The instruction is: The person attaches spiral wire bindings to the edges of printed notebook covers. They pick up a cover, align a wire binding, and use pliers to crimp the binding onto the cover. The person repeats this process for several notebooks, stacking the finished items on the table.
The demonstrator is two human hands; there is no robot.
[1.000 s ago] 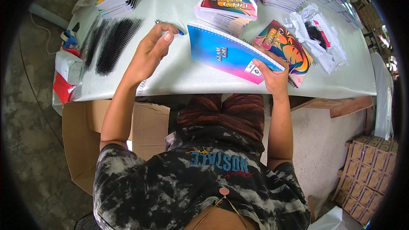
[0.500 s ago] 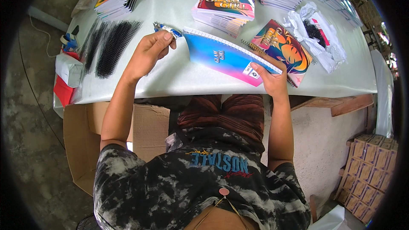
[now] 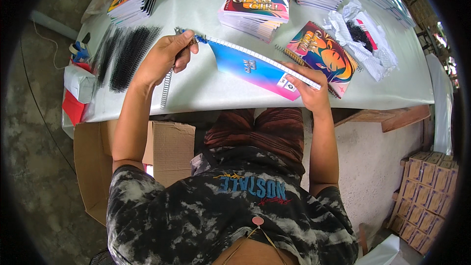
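My right hand [image 3: 311, 88] is closed on the right end of a notebook [image 3: 238, 64] with a blue-to-pink cover and a row of punched holes along its upper edge. At the notebook's left corner, my left hand [image 3: 169, 56] is closed with thumb and fingers pinched together. From it a thin spiral binding coil [image 3: 167, 88] hangs toward the table's front edge. A small blue-and-silver thing [image 3: 198, 38] shows between the left fingertips and the notebook's corner; its kind is unclear. Right of the notebook lies another notebook [image 3: 321, 59] with a colourful face cover, a coil along its left side.
Loose black coils [image 3: 130, 59] lie on the white-covered table [image 3: 206, 103] at left. A notebook stack [image 3: 255, 7] stands behind my hands, with more stacks at the back. Crumpled paper [image 3: 385, 61] holding black coils lies at right. A cardboard box [image 3: 169, 152] sits below the table.
My left hand has shifted slightly left, and the coil hanging from it now shows clearly. The notebook has moved a little left and down with my right hand still gripping it.
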